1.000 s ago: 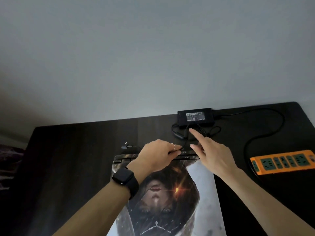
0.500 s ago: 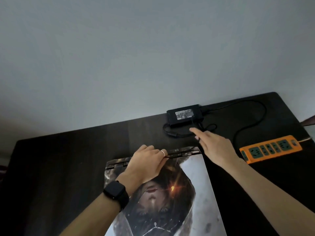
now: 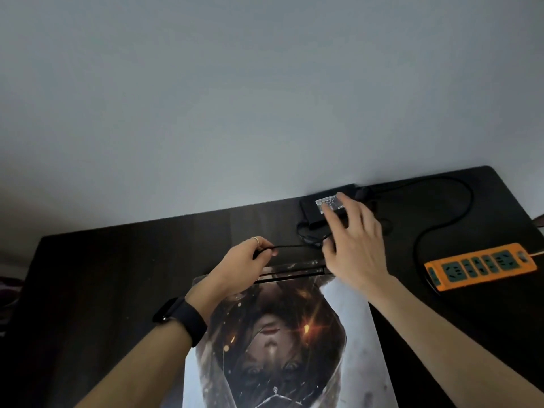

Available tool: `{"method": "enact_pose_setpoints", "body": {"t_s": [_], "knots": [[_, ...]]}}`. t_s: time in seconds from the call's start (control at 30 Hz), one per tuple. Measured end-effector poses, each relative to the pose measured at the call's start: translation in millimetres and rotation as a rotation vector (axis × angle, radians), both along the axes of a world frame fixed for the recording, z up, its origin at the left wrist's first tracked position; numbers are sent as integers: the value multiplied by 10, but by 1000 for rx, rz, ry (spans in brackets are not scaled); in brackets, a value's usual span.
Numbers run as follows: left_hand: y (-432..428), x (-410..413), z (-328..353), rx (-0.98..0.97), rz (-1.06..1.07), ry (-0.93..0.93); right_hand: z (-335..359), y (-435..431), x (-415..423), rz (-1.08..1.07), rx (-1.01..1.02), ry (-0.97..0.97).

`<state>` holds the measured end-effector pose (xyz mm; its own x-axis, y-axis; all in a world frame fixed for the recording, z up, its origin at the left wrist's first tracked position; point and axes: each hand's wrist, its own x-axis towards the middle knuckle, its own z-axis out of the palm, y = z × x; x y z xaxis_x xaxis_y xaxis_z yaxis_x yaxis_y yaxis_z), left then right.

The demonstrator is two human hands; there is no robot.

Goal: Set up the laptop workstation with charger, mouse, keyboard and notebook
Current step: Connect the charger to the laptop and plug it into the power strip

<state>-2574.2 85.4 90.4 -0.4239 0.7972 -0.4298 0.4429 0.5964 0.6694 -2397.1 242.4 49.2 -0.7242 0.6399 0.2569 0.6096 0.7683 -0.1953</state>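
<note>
A closed laptop (image 3: pixel 282 343) with a printed picture on its lid lies on the dark desk (image 3: pixel 112 278) in front of me. Behind it sits the black charger brick (image 3: pixel 312 213) with a white label. My left hand (image 3: pixel 244 263), with a ring and a black watch on the wrist, pinches the charger's thin black cable (image 3: pixel 294 246) just behind the laptop's back edge. The cable runs taut to the right. My right hand (image 3: pixel 356 242) reaches over the brick with spread fingers, its fingertips on the label; it is blurred.
An orange power strip (image 3: pixel 479 265) lies at the right of the desk. A thick black mains cord (image 3: pixel 441 219) loops from the brick's right end round towards it. A plain grey wall rises right behind the desk's far edge.
My left hand has lifted off the laptop's back edge and now pinches the cable. My right hand has moved forward from the cable loops onto the charger brick.
</note>
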Motion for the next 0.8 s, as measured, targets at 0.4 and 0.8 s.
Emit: {"method": "enact_pose_setpoints", "body": {"t_s": [0.4,0.8], "knots": [[-81,-37,-297,-31,129,20,-287,-179,-153,286,-203,-22],[10,78,-592,-351,-209,318,-446,-214,17,155,-301,-141]]}}
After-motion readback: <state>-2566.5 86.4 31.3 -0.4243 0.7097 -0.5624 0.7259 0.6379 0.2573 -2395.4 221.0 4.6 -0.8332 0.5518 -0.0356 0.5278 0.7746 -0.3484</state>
